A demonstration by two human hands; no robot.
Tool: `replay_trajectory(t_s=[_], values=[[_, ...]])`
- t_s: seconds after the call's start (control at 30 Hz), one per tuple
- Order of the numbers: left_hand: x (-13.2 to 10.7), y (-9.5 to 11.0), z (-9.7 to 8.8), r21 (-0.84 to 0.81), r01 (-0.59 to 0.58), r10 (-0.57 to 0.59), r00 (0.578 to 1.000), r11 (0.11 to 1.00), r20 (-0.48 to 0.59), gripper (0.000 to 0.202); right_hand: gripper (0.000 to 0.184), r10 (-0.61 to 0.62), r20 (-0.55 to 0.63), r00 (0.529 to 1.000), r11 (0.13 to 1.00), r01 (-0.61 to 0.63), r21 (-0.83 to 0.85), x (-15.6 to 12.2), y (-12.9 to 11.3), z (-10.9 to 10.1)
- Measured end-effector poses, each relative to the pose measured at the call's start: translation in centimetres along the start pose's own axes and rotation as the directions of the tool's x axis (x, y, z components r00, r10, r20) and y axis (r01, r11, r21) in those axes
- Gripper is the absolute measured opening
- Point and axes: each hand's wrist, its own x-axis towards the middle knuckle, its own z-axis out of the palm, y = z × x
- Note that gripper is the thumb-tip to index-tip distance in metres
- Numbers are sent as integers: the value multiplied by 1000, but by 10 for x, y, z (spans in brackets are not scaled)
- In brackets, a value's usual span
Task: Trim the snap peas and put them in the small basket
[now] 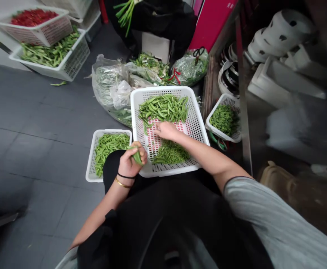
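My left hand (132,160) is closed around a few green pea pods (137,157), just above the near left corner of a big white basket (199,129) resting on my lap. My right hand (166,130) reaches into that basket, fingers curled down at the edge of a pile of whole green pods (164,107); whether it holds one is hidden. A heap of thin green trimmings (170,152) lies at the basket's near side. A smaller white basket (90,164) on the floor to my left holds more pods (110,146).
A small basket of green trimmings (224,119) sits at right beside a metal shelf (243,112). Plastic bags of greens (115,87) lie behind. Far left are stacked baskets of red chillies (33,16) and green pods (49,52). Another person in black (157,16) sits beyond.
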Motion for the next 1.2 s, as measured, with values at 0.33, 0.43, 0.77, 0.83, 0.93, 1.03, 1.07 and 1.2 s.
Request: replay_trajectory(t_s=[0.33,0.43,0.77,0.83,0.93,1.03,1.07,1.2], values=[[4,-12,-5,183,66,-34,985,981,-172,22,26,25,-128,991,993,-10,117,33,-12,14],[10,-21,-2,298,37,46,963,954,-267,35,30,-37,-118,992,878,89,471,-15,-6,21],[-15,-27,21,407,138,-176,983,903,56,27,26,-145,-195,970,494,242,835,-123,-12,15],[-22,-24,24,417,168,-238,964,893,120,26,21,-144,-282,949,495,316,809,-126,-13,8],[-29,-25,29,413,161,-239,960,896,144,24,14,-189,-339,922,540,386,748,-131,-17,4],[-31,-32,36,404,110,-172,978,908,121,23,13,-108,-377,920,554,371,746,-134,-21,6],[-31,-35,38,401,88,-145,983,912,113,22,13,-91,-377,922,547,363,754,-135,-22,7],[-32,-45,45,417,31,-69,995,909,77,23,17,-102,-382,919,628,357,691,-133,-25,11]])
